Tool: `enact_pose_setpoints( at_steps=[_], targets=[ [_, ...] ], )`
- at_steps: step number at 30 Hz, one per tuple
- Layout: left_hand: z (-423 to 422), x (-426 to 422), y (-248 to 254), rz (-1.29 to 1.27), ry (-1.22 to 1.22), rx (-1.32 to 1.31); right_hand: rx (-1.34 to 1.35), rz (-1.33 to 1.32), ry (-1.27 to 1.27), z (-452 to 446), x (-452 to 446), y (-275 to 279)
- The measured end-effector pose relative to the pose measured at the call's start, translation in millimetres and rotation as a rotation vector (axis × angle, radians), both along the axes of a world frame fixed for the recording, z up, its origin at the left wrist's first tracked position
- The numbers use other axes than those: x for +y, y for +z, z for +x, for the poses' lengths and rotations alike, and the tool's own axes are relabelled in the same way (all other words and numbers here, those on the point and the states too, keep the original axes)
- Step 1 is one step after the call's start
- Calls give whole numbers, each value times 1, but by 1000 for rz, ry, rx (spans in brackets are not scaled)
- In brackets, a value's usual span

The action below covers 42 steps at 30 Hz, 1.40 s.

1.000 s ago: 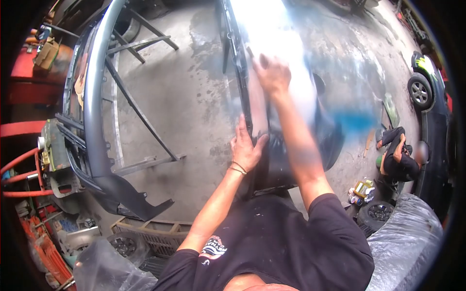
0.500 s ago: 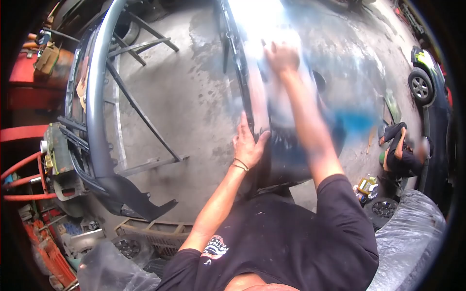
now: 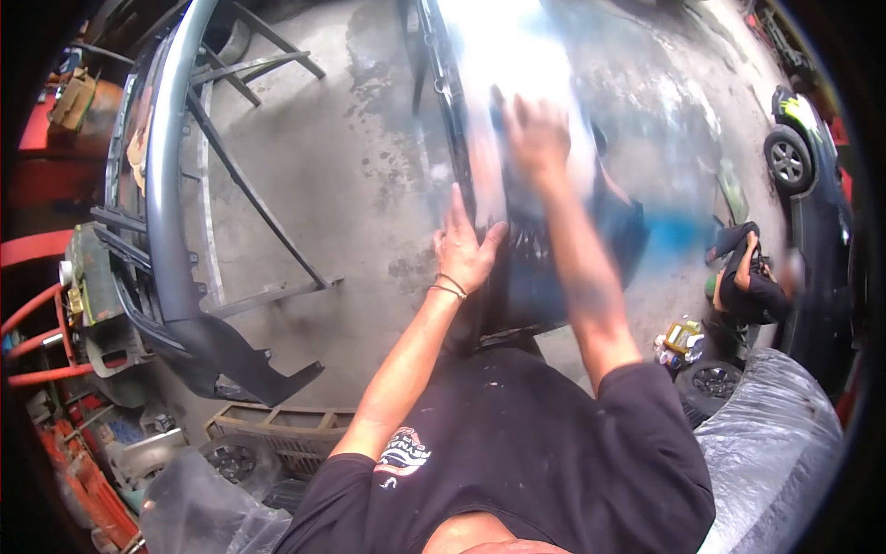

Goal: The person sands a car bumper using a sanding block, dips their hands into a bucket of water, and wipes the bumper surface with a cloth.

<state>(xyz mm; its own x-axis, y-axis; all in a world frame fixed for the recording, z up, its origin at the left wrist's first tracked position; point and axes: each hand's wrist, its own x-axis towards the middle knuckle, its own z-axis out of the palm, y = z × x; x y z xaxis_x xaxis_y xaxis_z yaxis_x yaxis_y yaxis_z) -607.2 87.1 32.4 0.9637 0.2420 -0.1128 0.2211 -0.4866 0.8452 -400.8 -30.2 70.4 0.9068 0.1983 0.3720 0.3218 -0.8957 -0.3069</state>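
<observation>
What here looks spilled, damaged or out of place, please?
A blue patch on the grey floor, right of the shiny panel, looks odd: its colour differs from the surrounding concrete. It may be paint.

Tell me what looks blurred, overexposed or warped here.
Head view: white glare washes out the top of the panel; the right hand is blurred, the left hand sharper. Head view too: the corners go black, and a wide lens probably bends the scene.

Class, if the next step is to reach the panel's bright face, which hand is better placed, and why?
Probably the right hand: though blurred, it appears right over the bright face of the panel. The left hand is farther off, at the panel's left edge.
</observation>
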Motion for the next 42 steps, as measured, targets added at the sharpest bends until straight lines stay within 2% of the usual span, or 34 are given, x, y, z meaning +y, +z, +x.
enact_pose_setpoints(
  at_steps=[4,6,8,9,11,12,14,15,17,22,25,28,34,36,42],
  targets=[
    [1,1,1,-3,-6,11,-51,124,109,-81,-6,20],
    [-2,3,7,-18,-25,47,61,63,39,-57,-9,10],
    [-2,3,17,-16,-20,88,-120,-22,-32,-9,-19,-20],
    [-4,0,19,-7,-28,88,-120,-14,-40,-12,-22,-19],
    [-1,-4,24,494,41,-202,-171,-39,-68,-19,-30,-15],
    [8,1,31,503,27,-209,-174,-29,-83,-35,-37,-5],
    [46,24,52,672,-405,-337,-239,-183,-119,-87,-54,21],
    [72,36,52,800,-472,-274,-233,-171,-131,-102,-67,14],
    [134,58,42,889,-487,-268,-245,37,-132,-120,-93,-7],
    [243,35,60,1113,-634,-130,-216,90,-202,-125,-95,-14],
    [316,14,60,1156,-505,135,-193,112,-204,-124,-100,-24],
    [350,0,57,1073,-441,163,-157,109,-209,-124,-106,-25],
    [288,-17,36,1160,-413,133,-155,168,-181,-127,-105,-21],
    [255,-22,22,1022,-346,-86,-136,168,-174,-128,-107,-19],
    [148,-46,48,1010,-453,-83,-155,183,-160,-130,-109,-23]
  ],
)
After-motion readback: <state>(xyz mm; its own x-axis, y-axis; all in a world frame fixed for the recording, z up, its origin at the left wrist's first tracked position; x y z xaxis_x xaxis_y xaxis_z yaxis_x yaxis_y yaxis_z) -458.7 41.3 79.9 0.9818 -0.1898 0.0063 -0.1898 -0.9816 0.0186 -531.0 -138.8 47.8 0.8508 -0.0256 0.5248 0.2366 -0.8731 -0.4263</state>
